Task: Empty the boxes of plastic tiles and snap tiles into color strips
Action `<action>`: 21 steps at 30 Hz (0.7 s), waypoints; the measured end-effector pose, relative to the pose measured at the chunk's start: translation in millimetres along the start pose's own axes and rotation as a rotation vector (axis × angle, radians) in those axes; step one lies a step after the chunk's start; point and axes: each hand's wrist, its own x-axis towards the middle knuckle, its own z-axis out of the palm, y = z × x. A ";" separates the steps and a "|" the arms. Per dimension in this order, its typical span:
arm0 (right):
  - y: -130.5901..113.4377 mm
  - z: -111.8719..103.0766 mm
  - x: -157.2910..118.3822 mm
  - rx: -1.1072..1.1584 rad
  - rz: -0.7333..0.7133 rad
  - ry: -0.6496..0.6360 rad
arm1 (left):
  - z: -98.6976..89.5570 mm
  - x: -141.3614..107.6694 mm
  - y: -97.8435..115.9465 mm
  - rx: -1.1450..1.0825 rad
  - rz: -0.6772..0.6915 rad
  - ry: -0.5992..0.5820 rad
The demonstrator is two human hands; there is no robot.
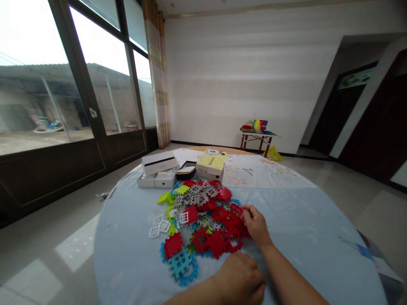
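Note:
A heap of interlocking plastic building pieces with toothed edges lies in the middle of the table: red pieces [217,243], grey lattice pieces [194,198], lime green ones [165,198] and blue ones [187,271]. My right hand [257,225] is at the heap's right edge, its thumb and fingers pinched on a red building piece [244,212]. Nearer to me, my left hand [243,277] is curled into a fist just below the red pieces; whatever its fingers may hold is hidden. Small white window-frame pieces [159,226] lie at the heap's left.
Behind the heap stand an open white box [146,182], a long white box [159,163], a black open box [187,170] and a yellow-and-white box [211,163]. A pale blue cloth [292,237] covers the round table. A small side table [259,134] stands by the far wall.

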 end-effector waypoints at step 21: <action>10.0 -8.7 0.3 0.082 0.080 0.137 | -28.3 -2.7 15.4 0.003 -0.157 -0.046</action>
